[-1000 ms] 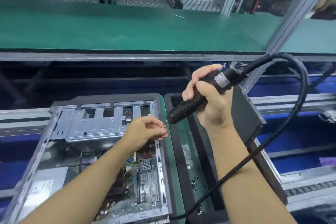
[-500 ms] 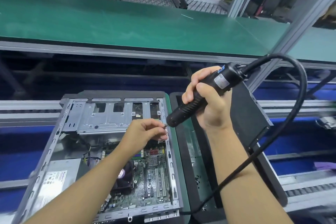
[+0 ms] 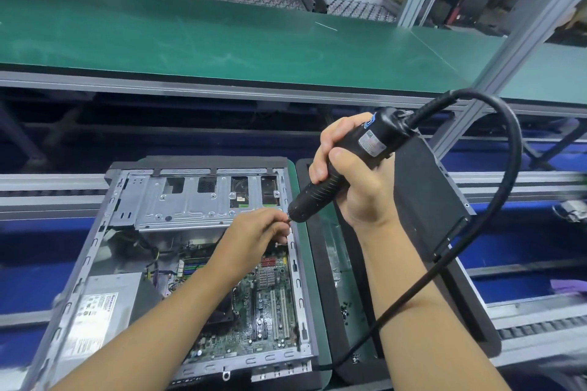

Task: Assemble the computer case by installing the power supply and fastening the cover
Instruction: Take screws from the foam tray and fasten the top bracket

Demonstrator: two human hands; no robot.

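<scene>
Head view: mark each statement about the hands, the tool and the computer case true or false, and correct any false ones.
1. The right hand grips the electric screwdriver. True.
2. The computer case has its cover fastened on. False: it lies open, with the motherboard showing.
3. The left hand pinches at the screwdriver's tip. True.
4. The power supply lies outside the case. False: it sits inside, at the near left corner.

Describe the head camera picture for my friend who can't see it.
A right hand grips a black electric screwdriver while the left hand pinches its tip, over the right edge of an open computer case. Inside are a motherboard and power supply; a black cover panel sits alongside.
</scene>
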